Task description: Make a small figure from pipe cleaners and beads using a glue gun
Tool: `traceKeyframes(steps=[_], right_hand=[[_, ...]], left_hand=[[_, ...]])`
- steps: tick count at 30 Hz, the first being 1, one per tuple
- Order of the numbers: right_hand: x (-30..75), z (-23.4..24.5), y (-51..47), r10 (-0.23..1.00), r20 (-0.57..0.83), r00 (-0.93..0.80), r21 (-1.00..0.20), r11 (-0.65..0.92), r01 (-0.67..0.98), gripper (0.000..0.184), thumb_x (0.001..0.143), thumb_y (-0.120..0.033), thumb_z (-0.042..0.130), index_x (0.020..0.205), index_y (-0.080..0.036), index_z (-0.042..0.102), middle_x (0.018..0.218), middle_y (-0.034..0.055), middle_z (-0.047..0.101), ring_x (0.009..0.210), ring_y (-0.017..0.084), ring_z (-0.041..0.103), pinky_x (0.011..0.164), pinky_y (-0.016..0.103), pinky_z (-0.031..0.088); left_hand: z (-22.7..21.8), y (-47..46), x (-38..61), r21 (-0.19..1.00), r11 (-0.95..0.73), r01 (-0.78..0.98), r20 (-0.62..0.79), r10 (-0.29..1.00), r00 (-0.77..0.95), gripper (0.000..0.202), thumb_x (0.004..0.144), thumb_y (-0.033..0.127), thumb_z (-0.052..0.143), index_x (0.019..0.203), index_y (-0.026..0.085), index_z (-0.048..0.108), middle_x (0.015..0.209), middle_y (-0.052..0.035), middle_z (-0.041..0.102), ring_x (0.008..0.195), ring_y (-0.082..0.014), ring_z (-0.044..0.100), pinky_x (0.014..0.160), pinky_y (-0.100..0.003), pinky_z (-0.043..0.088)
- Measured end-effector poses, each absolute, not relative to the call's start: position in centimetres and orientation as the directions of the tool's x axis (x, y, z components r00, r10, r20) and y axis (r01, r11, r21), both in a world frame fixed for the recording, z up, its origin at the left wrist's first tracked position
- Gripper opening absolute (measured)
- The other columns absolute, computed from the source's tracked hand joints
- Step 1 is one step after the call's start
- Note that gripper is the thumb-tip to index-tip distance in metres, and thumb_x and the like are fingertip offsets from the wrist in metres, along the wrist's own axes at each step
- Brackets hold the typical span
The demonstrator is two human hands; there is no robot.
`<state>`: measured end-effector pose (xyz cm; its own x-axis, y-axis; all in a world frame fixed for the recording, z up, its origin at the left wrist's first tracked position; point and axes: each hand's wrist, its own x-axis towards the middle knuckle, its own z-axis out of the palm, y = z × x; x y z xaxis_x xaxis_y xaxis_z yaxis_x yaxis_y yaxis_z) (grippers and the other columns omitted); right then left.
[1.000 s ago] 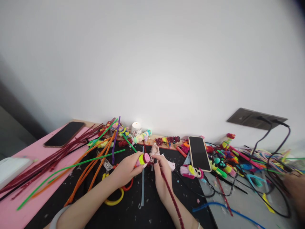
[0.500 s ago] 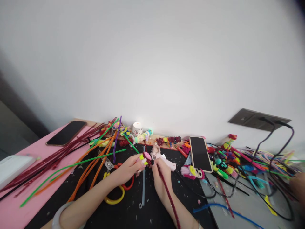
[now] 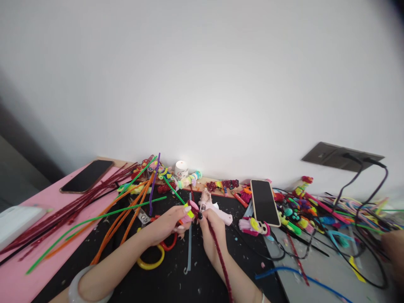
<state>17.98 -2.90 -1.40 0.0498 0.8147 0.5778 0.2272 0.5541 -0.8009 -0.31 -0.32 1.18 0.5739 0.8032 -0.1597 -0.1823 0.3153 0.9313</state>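
Pink-yellow piece [image 3: 190, 213] turned, held in left hand [image 3: 166, 224]

A fuzzy pipe-cleaner piece [image 3: 187, 218] patched bright pink, neon yellow and dark red; a long fuzzy deep-red stem [image 3: 219, 249]; thin fuzzy stems in orange [image 3: 118, 227], green [image 3: 91, 219] and purple [image 3: 154, 184]; round yellow scissor loop [image 3: 151, 268]; flat black mat [image 3: 170, 288] flecked pale; smooth pink sheet [image 3: 28, 290]; plain greyish-white wall [image 3: 202, 84].
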Motion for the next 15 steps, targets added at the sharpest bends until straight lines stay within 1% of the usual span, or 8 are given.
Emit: traceKeyframes(steps=[3, 6, 10, 12, 15], right_hand=[[17.8, -1.3, -2.9, 0.846, 0.533, 0.027, -0.809, 0.500, 0.310, 0.035, 0.102, -0.031, 0.063, 0.069, -0.034, 0.072, 0.061, 0.0057, 0.068, 0.055, 0.022, 0.063, 0.051, 0.039, 0.045], [17.7, -1.3, -3.0, 0.850, 0.526, 0.012, -0.803, 0.492, 0.338, 0.035, 0.104, -0.032, 0.061, 0.069, -0.028, 0.066, 0.063, 0.0020, 0.065, 0.056, 0.020, 0.060, 0.053, 0.034, 0.046], [17.6, -1.1, -3.4, 0.831, 0.556, -0.002, -0.786, 0.527, 0.323, 0.035, 0.108, -0.033, 0.054, 0.075, -0.024, 0.060, 0.066, -0.0019, 0.060, 0.059, 0.017, 0.054, 0.056, 0.030, 0.044], [17.6, -0.9, -3.6, 0.834, 0.551, 0.005, -0.796, 0.524, 0.303, 0.036, 0.110, -0.033, 0.051, 0.076, -0.025, 0.060, 0.068, -0.0021, 0.059, 0.060, 0.017, 0.053, 0.057, 0.030, 0.044], [17.4, -0.5, -3.8, 0.845, 0.535, 0.010, -0.814, 0.512, 0.276, 0.037, 0.111, -0.033, 0.051, 0.076, -0.026, 0.059, 0.068, -0.0018, 0.058, 0.061, 0.018, 0.051, 0.058, 0.030, 0.045]], left_hand=[[1.1, -0.4, -0.3, 0.922, 0.344, -0.177, -0.180, 0.786, 0.592, 0.069, 0.079, 0.087, 0.073, 0.070, 0.025, 0.046, 0.053, 0.0117, 0.037, 0.048, -0.0077, 0.022, 0.053, -0.025, 0.037], [1.3, -0.4, -0.3, 0.909, 0.375, -0.183, -0.194, 0.768, 0.610, 0.069, 0.079, 0.087, 0.073, 0.069, 0.025, 0.044, 0.053, 0.0121, 0.035, 0.048, -0.0076, 0.020, 0.053, -0.025, 0.035], [1.4, -0.2, -0.9, 0.860, 0.453, -0.236, -0.195, 0.719, 0.668, 0.066, 0.083, 0.083, 0.071, 0.068, 0.025, 0.042, 0.052, 0.0128, 0.029, 0.049, -0.0078, 0.015, 0.052, -0.024, 0.030], [1.4, 0.0, -1.3, 0.824, 0.497, -0.273, -0.190, 0.695, 0.694, 0.063, 0.086, 0.080, 0.071, 0.070, 0.025, 0.045, 0.052, 0.0135, 0.026, 0.049, -0.0086, 0.012, 0.051, -0.024, 0.027], [1.1, 0.2, -1.8, 0.777, 0.551, -0.305, -0.179, 0.658, 0.731, 0.060, 0.086, 0.078, 0.074, 0.075, 0.024, 0.050, 0.052, 0.0146, 0.022, 0.050, -0.0093, 0.007, 0.049, -0.023, 0.023]])
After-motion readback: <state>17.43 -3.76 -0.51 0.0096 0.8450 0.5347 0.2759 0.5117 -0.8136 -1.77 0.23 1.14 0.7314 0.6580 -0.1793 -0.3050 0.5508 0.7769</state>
